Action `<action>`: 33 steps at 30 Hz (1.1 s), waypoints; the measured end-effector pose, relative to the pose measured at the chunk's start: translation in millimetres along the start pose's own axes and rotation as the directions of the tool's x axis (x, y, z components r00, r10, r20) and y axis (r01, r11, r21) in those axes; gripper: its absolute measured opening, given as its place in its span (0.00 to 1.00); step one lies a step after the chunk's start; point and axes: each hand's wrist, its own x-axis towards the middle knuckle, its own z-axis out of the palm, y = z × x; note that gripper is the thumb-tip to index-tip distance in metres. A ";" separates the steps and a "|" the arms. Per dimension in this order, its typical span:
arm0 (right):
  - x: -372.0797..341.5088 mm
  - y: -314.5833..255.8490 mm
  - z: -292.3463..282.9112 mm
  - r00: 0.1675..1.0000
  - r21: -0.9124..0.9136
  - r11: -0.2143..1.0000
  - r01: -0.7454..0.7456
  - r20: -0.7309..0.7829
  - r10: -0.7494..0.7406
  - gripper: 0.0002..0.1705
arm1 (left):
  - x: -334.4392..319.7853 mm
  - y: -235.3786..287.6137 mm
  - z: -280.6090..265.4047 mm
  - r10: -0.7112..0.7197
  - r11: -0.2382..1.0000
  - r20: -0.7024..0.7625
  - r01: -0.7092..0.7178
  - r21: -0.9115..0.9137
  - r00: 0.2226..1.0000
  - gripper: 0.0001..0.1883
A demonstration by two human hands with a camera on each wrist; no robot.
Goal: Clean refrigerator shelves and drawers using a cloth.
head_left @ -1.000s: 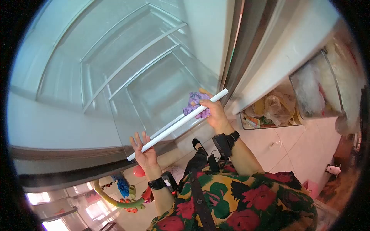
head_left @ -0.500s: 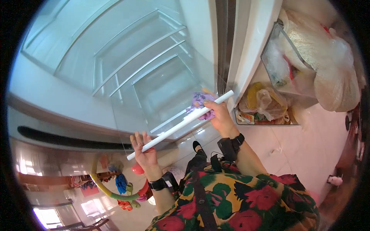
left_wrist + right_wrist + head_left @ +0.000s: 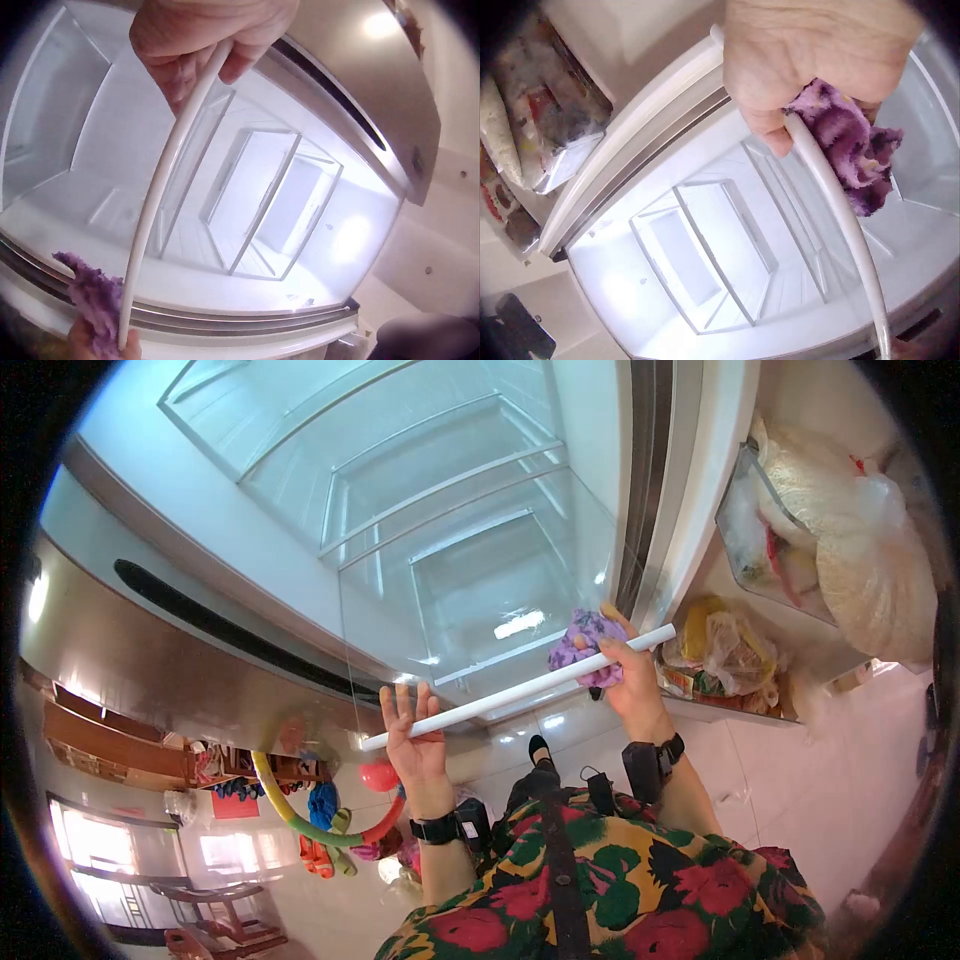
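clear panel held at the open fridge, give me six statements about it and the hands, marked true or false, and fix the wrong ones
1. The clear panel has a white strip along the edge nearest the person. True.
2. The right hand holds a purple cloth. True.
3. The left hand and the right hand touch each other. False: they are apart, near opposite ends of the white strip.
4. The fridge stands open. True.
5. The clear panel lies on the floor. False: it is held up by the hands.
6. The purple cloth is in the left hand. False: it is in the right hand.
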 end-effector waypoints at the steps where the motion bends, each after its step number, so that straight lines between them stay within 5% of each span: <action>1: -0.3 -0.1 -1.2 1.000 -0.002 1.000 0.003 0.011 -0.003 0.32 | -1.4 0.9 2.2 0.008 1.000 0.005 -0.008 -0.005 1.000 0.29; 3: 0.2 -0.9 -1.9 0.999 0.018 1.000 -0.008 0.033 0.008 0.32 | -1.0 3.2 7.1 0.008 0.998 -0.077 -0.004 0.056 0.997 0.30; 16: 2.2 7.3 -6.1 0.997 0.034 0.998 0.048 0.065 -0.050 0.32 | 8.3 -0.6 -4.6 0.021 0.999 0.087 -0.018 -0.027 0.996 0.30; 33: -1.9 4.2 -0.8 0.974 0.070 0.987 0.147 0.166 -0.157 0.31 | -3.9 8.8 17.5 0.027 1.000 0.035 -0.027 -0.002 0.999 0.31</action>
